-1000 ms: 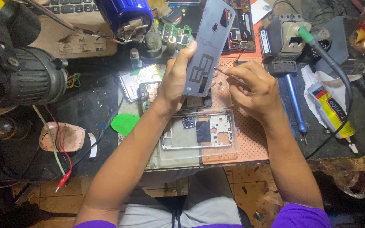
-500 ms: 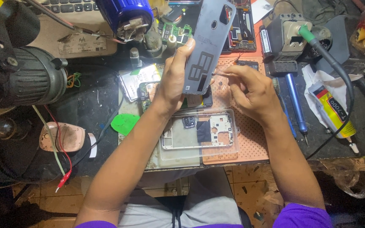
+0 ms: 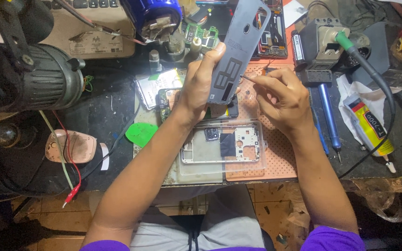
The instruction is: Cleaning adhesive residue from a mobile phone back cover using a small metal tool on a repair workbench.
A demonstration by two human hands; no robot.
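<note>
On the cluttered tabletop [image 3: 108,116], the left hand [image 3: 198,88] grips a grey phone back cover [image 3: 238,51] upright above the clear-cased phone frame [image 3: 222,146], while the right hand [image 3: 280,97] pinches a thin tool [image 3: 246,78] against the cover's edge.

This is a phone repair workshop. A crowded dark bench [image 3: 94,121] carries an orange work mat [image 3: 275,158], a phone frame [image 3: 219,144], circuit boards [image 3: 201,35] at 12 o'clock, a blue screwdriver [image 3: 329,116] and a glue tube [image 3: 371,128] at 3 o'clock.
</note>
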